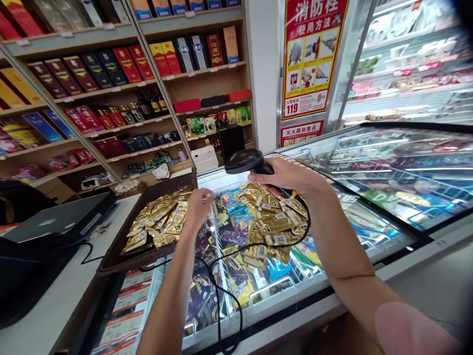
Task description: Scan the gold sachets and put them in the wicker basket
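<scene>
My right hand (284, 176) grips a black handheld barcode scanner (246, 160) above a pile of gold foil packets (271, 224). These lie on the glass top of a chest freezer, with barcodes showing on several. My left hand (199, 204) is raised beside the right rim of a dark brown woven basket (123, 234). Its fingers are bent and slightly blurred, and I cannot tell whether they hold anything. More gold packets (158, 217) fill the basket. The scanner's black cable (236, 293) loops over the freezer and down its front.
Coloured ice-cream packages lie in wire baskets inside the freezer (236, 276). A counter (48, 315) with a dark electronic device (62, 214) stands at the left. Shelves (207, 71) of boxed goods line the back. A second glass-topped freezer section (391, 172) extends right.
</scene>
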Demonstrator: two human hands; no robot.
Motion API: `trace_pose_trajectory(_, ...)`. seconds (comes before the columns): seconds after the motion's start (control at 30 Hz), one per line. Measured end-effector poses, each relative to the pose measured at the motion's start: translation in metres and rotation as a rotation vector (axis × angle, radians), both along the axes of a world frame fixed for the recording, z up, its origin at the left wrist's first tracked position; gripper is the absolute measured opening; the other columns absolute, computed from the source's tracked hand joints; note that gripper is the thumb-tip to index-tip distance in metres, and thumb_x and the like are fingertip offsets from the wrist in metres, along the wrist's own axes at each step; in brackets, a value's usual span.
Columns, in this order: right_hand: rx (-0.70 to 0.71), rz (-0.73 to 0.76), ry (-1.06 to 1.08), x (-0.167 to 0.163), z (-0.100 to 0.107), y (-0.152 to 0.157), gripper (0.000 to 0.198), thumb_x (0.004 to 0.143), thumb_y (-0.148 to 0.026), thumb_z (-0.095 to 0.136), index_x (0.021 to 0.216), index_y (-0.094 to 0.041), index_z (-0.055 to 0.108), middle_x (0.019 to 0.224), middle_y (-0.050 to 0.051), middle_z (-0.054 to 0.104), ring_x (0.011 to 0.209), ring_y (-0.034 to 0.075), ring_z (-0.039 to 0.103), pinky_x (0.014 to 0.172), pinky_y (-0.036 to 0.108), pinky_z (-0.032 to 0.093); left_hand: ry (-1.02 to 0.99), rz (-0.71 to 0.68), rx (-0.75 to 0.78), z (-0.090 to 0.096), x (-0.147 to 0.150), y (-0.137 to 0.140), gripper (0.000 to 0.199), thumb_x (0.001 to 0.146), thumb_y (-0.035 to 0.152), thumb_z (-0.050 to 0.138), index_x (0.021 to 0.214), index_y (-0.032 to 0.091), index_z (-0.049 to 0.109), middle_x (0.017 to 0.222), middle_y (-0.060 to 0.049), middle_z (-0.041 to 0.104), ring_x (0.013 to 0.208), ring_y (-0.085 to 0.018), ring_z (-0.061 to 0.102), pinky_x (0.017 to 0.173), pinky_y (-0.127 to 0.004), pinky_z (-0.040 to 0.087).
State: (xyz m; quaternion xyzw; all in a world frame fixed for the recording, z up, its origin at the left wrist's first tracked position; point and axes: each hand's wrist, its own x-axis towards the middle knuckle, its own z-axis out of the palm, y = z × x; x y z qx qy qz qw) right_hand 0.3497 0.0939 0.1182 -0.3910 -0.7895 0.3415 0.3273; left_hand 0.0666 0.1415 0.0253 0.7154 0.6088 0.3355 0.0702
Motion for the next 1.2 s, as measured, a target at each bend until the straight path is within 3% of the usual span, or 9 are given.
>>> trace_pose_trajectory(0.07, 0.012, -0.012, 0.003, 0.001, 0.002, -0.001, 0.037, 0.082, -0.052, 0.067, 0.078, -0.019, 0.052, 0.043, -0.005, 0.052, 0.038, 0.009, 0.045, 0.041, 0.022, 0.034, 0.065, -0.258, -0.019, -0.026, 0.048, -0.012, 0.024, 0.092, 0.032, 0.050, 0.099, 0.019, 0.068, 0.108, -0.010, 0.066, 0.105, -0.024, 0.060, 0.097, -0.042, 0.045)
trace_pose_trajectory(0.17, 0.029, 0.013, 0.002, 0.002, 0.005, -0.003, 0.037, 0.083, -0.052, 0.066, 0.078, -0.020, 0.050, 0.044, -0.005, 0.050, 0.038, 0.009, 0.045, 0.040, 0.021, 0.034, 0.143, -0.584, -0.127, -0.063, 0.096, -0.034, 0.036, 0.094, 0.042, 0.049, 0.123, 0.024, 0.060, 0.139, -0.009, 0.052, 0.129, -0.026, 0.046, 0.106, -0.045, 0.039)
trace_pose_trajectory(0.27, 0.019, 0.056, 0.010, 0.003, 0.005, -0.004, 0.037, 0.084, -0.054, 0.064, 0.080, -0.020, 0.049, 0.048, -0.006, 0.051, 0.038, 0.009, 0.046, 0.039, 0.020, 0.034, 0.181, -0.652, -0.221, -0.083, 0.109, -0.044, 0.048, 0.092, 0.049, 0.051, 0.134, 0.025, 0.051, 0.141, -0.010, 0.050, 0.128, -0.028, 0.047, 0.106, -0.047, 0.038)
trace_pose_trajectory(0.37, 0.000, 0.061, 0.000, 0.004, 0.003, -0.003, 0.038, 0.084, -0.056, 0.063, 0.083, -0.021, 0.050, 0.049, -0.006, 0.051, 0.038, 0.009, 0.046, 0.037, 0.020, 0.033, 0.119, -0.612, -0.208, -0.085, 0.104, -0.040, 0.047, 0.087, 0.044, 0.062, 0.129, 0.025, 0.054, 0.129, -0.009, 0.057, 0.120, -0.026, 0.052, 0.101, -0.043, 0.042)
trace_pose_trajectory(0.47, -0.009, 0.056, 0.008, 0.004, 0.002, -0.004, 0.037, 0.084, -0.055, 0.063, 0.085, -0.021, 0.051, 0.046, -0.006, 0.050, 0.038, 0.010, 0.046, 0.037, 0.020, 0.032, 0.026, -0.488, -0.147, -0.077, 0.096, -0.031, 0.051, 0.076, 0.030, 0.075, 0.123, 0.022, 0.057, 0.123, -0.010, 0.058, 0.113, -0.026, 0.056, 0.096, -0.040, 0.044)
trace_pose_trajectory(0.6, -0.013, 0.052, 0.022, 0.003, 0.001, -0.006, 0.036, 0.083, -0.054, 0.064, 0.086, -0.020, 0.052, 0.045, -0.006, 0.051, 0.038, 0.010, 0.046, 0.039, 0.021, 0.033, -0.095, -0.323, -0.127, -0.051, 0.076, -0.019, 0.046, 0.070, 0.017, 0.075, 0.114, 0.019, 0.062, 0.110, -0.008, 0.067, 0.100, -0.025, 0.062, 0.089, -0.038, 0.046)
trace_pose_trajectory(0.73, -0.033, 0.033, 0.049, -0.003, -0.001, -0.006, 0.038, 0.081, -0.055, 0.066, 0.084, -0.020, 0.050, 0.045, -0.006, 0.051, 0.038, 0.010, 0.045, 0.039, 0.021, 0.032, -0.341, -0.201, -0.103, -0.016, 0.035, -0.011, 0.030, 0.069, 0.026, 0.073, 0.098, 0.020, 0.067, 0.085, -0.002, 0.069, 0.077, -0.019, 0.062, 0.069, -0.028, 0.046)
trace_pose_trajectory(0.87, -0.070, 0.060, 0.111, -0.014, -0.005, -0.006, 0.040, 0.081, -0.057, 0.066, 0.081, -0.020, 0.049, 0.047, -0.006, 0.050, 0.039, 0.009, 0.045, 0.042, 0.021, 0.035, -0.616, -0.123, -0.033, 0.011, -0.007, -0.014, 0.037, 0.062, 0.037, 0.079, 0.091, 0.018, 0.066, 0.076, 0.001, 0.066, 0.068, -0.015, 0.058, 0.062, -0.024, 0.041)
trace_pose_trajectory(1.2, -0.159, 0.097, 0.130, -0.034, -0.014, -0.006, 0.044, 0.080, -0.060, 0.065, 0.076, -0.019, 0.049, 0.049, -0.005, 0.051, 0.040, 0.009, 0.044, 0.043, 0.022, 0.034, -0.819, -0.032, 0.019, 0.028, -0.029, -0.020, 0.048, 0.051, 0.041, 0.085, 0.088, 0.017, 0.066, 0.080, 0.000, 0.068, 0.070, -0.014, 0.059, 0.065, -0.023, 0.041)
